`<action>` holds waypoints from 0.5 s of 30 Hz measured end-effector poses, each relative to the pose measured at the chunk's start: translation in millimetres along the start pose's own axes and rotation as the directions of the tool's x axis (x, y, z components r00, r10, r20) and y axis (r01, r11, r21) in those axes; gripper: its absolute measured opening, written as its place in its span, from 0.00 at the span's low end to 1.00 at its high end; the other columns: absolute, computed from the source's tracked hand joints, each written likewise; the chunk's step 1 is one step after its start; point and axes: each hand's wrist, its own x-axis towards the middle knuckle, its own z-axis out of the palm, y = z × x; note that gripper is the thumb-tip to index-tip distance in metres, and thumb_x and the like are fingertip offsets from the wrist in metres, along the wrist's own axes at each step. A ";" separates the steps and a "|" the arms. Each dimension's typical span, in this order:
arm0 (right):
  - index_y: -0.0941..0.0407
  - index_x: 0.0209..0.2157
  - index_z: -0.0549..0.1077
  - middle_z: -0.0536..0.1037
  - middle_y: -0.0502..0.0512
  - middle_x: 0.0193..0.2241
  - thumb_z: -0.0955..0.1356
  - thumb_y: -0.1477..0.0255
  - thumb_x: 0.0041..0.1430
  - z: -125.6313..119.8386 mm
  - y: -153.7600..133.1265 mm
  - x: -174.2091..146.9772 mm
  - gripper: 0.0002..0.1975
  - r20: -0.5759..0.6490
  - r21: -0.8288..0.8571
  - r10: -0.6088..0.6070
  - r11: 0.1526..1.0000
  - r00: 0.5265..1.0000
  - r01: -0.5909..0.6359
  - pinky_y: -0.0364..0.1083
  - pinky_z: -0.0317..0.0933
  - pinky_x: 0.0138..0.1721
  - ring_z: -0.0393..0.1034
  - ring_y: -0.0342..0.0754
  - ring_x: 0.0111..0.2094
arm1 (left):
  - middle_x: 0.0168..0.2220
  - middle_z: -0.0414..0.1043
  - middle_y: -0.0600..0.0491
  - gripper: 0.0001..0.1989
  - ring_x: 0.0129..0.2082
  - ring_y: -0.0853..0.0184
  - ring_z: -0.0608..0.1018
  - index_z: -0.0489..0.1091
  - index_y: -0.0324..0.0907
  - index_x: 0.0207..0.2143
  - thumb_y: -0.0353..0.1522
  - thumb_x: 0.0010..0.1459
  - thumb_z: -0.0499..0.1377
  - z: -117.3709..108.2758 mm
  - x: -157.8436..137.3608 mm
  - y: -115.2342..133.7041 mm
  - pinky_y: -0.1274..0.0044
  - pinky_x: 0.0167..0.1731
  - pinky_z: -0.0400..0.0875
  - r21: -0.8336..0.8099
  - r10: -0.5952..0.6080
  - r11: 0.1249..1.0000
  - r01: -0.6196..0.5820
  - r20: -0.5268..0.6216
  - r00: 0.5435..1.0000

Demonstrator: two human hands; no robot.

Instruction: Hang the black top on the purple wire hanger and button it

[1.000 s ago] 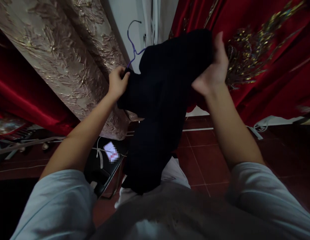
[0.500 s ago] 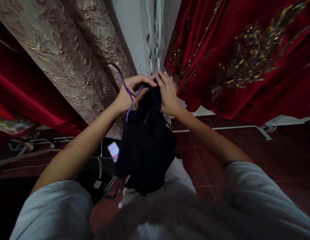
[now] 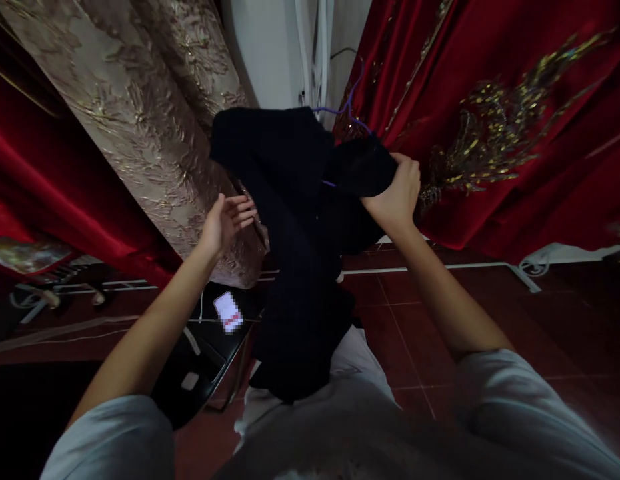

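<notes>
Far left: red fabric (image 3: 65, 173), hung in folds. Next to it: a beige brocade drape (image 3: 155, 133), textured, falling at a slant.

Lower left: a black tabletop (image 3: 213, 367), on which a lit phone (image 3: 227, 310) and a small white object (image 3: 190, 381) are laid.

Left hand (image 3: 225, 223): spread, its fingers extended rightward, nothing grasped. It is set just beside the left edge of the dark garment; whether the fingertips touch the cloth cannot be told, the fabric being so dark there.

Centre: one dark garment (image 3: 295, 233), held up between the forearms. Its long axis is run from the raised upper part down toward the wearer's lap, and its upper left portion is extended above the left hand. By the left hand it is found directly to the right; of the two, the right hand is the nearer, being in contact with it.

Upper centre: a purple hanger (image 3: 349, 110), partly covered by the garment, its neck directed upward.

Right hand (image 3: 397, 193): closed around the garment's upper right end, where one arm of the hanger is tucked into the cloth.

Far right: a red drape (image 3: 580, 153), decorated with gold sequins; below it, tiled floor (image 3: 420, 333).
</notes>
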 end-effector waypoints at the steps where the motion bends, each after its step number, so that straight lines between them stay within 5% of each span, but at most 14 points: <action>1: 0.59 0.61 0.61 0.66 0.71 0.56 0.72 0.56 0.54 -0.6 -2.3 1.9 0.38 0.014 -0.020 0.010 1.000 1.000 -0.009 0.70 0.57 0.59 0.61 0.71 0.60 | 0.41 0.79 0.40 0.31 0.38 0.56 0.83 0.72 0.43 0.41 0.61 0.62 0.54 5.2 -3.6 -5.6 0.66 0.34 0.80 -0.083 -0.070 0.994 0.067 -0.037 0.997; 5: 0.58 0.63 0.61 0.65 0.72 0.56 0.72 0.59 0.53 -4.2 -15.4 9.5 0.39 0.079 -0.060 -0.036 0.997 0.996 0.041 0.73 0.56 0.58 0.61 0.73 0.60 | 0.41 0.78 0.47 0.25 0.37 0.65 0.80 0.70 0.45 0.43 0.49 0.51 0.71 39.4 -15.8 -17.1 0.76 0.34 0.73 -0.193 -0.171 0.972 0.137 -0.174 0.970; 10: 0.55 0.62 0.63 0.66 0.69 0.58 0.73 0.62 0.53 -27.1 -21.3 21.4 0.37 0.133 -0.032 -0.163 0.985 0.978 0.169 0.75 0.55 0.58 0.60 0.73 0.58 | 0.27 0.65 0.56 0.16 0.27 0.68 0.70 0.67 0.44 0.33 0.43 0.57 0.70 77.1 -42.0 -0.2 0.76 0.30 0.65 -0.021 0.061 0.997 -0.070 -0.280 0.958; 15: 0.52 0.61 0.63 0.66 0.67 0.59 0.73 0.64 0.53 -47.9 -22.0 15.3 0.35 0.235 0.033 -0.253 0.967 0.938 0.252 0.67 0.55 0.62 0.58 0.69 0.59 | 0.30 0.72 0.54 0.14 0.31 0.65 0.74 0.71 0.44 0.34 0.41 0.59 0.70 103.7 -55.1 17.6 0.74 0.34 0.66 0.239 0.191 0.956 -0.169 -0.070 0.979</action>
